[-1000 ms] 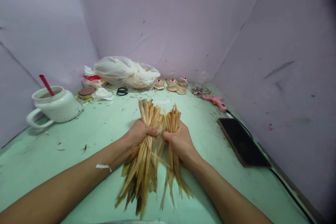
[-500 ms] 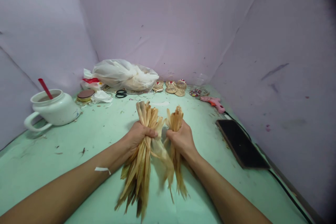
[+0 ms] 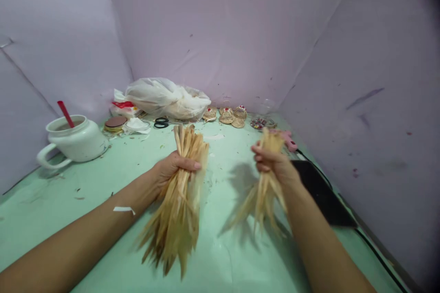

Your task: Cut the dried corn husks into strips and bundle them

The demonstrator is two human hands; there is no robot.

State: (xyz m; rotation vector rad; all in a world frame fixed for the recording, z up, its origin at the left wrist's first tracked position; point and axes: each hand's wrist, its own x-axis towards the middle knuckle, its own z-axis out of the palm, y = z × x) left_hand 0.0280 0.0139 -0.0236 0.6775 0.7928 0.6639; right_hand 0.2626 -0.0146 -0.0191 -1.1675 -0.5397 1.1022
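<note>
A thick bundle of dried corn husk strips [image 3: 175,219] is gripped around its upper part by my left hand [image 3: 177,165], thumb across the front. Its frayed lower ends fan out toward me. Off to the right, my right hand [image 3: 273,162] is closed around a smaller bundle of the same tan strips [image 3: 264,197], blurred by motion and raised above the table, its shadow falling to the left. The two bundles are apart. A scrap of white tape [image 3: 124,209] sticks to my left forearm.
On the green table [image 3: 220,265] stand a white mug [image 3: 80,144] with a red stick, black-handled scissors [image 3: 161,122], a plastic bag [image 3: 168,100], small woven pieces [image 3: 227,116] and beads [image 3: 258,123]. A pink glue gun [image 3: 290,141] and a black tablet-like slab [image 3: 323,197] lie at right.
My right hand has moved right and slightly up with its smaller bundle, away from the left one. My left hand still grips its bundle, shifted slightly left.
</note>
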